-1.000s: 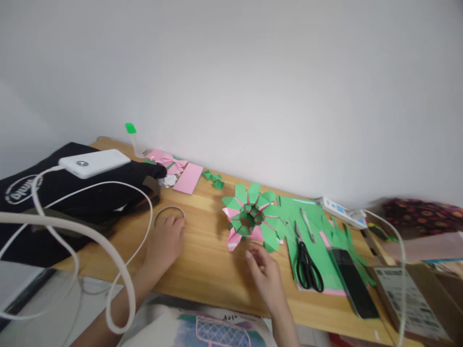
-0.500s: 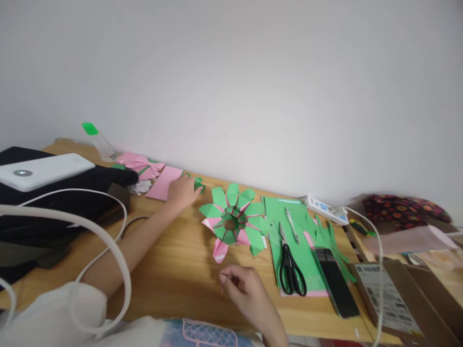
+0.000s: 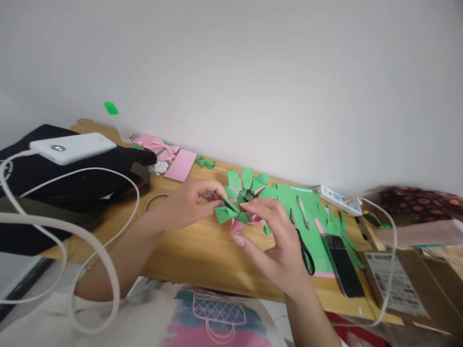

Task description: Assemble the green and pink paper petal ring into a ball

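Note:
A ring-shaped paper flower (image 3: 247, 194), green with pink folded parts, stands on the wooden table in front of me. Between its thumb and fingers, my left hand (image 3: 191, 202) pinches a green folded paper piece (image 3: 227, 211) at the flower's left side. My right hand (image 3: 277, 241) is at the flower's near right edge, thumb and fingers apart around a pink fold (image 3: 237, 225). Whether its fingertips touch the paper is hard to tell. More green folded pieces (image 3: 206, 163) lie behind my left hand, beside a pink paper sheet (image 3: 181, 165).
Black-handled scissors (image 3: 306, 253), partly behind my right hand, lie with a white pen-like tool (image 3: 303, 212) on green paper (image 3: 320, 246). A phone (image 3: 343, 265), power strip (image 3: 338, 199) and cardboard box (image 3: 398, 284) are at right. A white power bank (image 3: 74, 147) and looping cables fill the left.
My left hand has come from beside the pink sheet to the flower, bringing a green folded piece. My right hand has moved up to the flower and spread its fingers. The view has shifted.

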Demonstrator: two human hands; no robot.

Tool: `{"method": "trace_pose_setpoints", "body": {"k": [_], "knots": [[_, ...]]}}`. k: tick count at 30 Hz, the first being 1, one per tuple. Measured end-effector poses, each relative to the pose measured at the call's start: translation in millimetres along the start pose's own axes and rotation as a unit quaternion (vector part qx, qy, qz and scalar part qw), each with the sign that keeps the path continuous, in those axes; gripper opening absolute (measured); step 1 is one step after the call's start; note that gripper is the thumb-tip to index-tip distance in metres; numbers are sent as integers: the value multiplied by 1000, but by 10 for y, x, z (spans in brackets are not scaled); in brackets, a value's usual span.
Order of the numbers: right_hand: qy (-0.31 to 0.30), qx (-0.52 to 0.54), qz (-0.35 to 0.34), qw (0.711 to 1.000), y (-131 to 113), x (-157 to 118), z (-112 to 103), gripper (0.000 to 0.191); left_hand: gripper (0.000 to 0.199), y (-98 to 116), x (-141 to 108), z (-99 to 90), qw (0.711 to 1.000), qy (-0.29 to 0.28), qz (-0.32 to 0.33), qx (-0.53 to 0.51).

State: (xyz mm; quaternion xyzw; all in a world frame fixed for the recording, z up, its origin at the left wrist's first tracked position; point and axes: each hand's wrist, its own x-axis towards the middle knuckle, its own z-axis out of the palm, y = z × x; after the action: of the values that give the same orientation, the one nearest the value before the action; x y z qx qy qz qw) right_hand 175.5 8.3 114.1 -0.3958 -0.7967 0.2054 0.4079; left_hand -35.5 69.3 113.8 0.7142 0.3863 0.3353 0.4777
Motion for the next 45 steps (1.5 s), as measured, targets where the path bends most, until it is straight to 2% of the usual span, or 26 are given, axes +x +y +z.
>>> {"method": "trace_pose_setpoints", "body": {"k": [4, 7, 10, 12, 14, 16, 18, 19, 22, 24, 30, 34, 37, 39, 42, 45], "knots": [[19, -10, -21, 1000, -154, 120, 57, 20, 14, 87, -114, 70, 994, -43, -2, -98], [14, 11, -20, 1000, -180, 124, 48, 24, 13, 93, -116, 95, 985, -70, -22, -159], [-5, 5, -34, 999, -155, 115, 21, 31, 13, 81, -77, 132, 980, -102, -40, -167], [-6, 18, -26, 999, -122, 113, 15, 24, 12, 62, -45, 175, 980, -111, -43, -162], [19, 63, 11, 998, -81, 118, 28, 14, 10, 38, -23, 232, 984, -71, -28, -158], [57, 137, 80, 986, -34, 137, 55, 5, 8, 18, -19, 290, 991, 30, 15, -127], [96, 226, 165, 955, 15, 173, 86, 9, 9, 13, -31, 334, 985, 138, 79, -64], [111, 268, 203, 935, 38, 196, 101, 13, 9, 16, -39, 348, 979, 168, 112, -30], [129, 353, 266, 888, 88, 264, 137, 23, 11, 45, -60, 366, 971, 174, 165, 25], [125, 369, 276, 878, 103, 297, 157, 24, 13, 64, -60, 370, 971, 166, 168, 28], [121, 336, 257, 898, 124, 335, 135, 23, 13, 35, -3, 370, 978, 156, 139, 24], [41, 334, 202, 920, 190, 324, 12, 21, 14, -27, 38, 328, 984, 121, 124, -32], [2, 349, 181, 920, 227, 299, -57, 15, 13, -40, 64, 295, 985, 87, 124, -86], [-5, 357, 188, 915, 229, 281, -74, 8, 10, -27, 77, 283, 984, 69, 120, -111], [-10, 358, 192, 914, 215, 258, -75, 11, 5, 4, 88, 284, 985, 59, 107, -126], [2, 312, 191, 931, 203, 241, -72, 17, 14, 23, 96, 303, 987, 51, 114, -105]]}}
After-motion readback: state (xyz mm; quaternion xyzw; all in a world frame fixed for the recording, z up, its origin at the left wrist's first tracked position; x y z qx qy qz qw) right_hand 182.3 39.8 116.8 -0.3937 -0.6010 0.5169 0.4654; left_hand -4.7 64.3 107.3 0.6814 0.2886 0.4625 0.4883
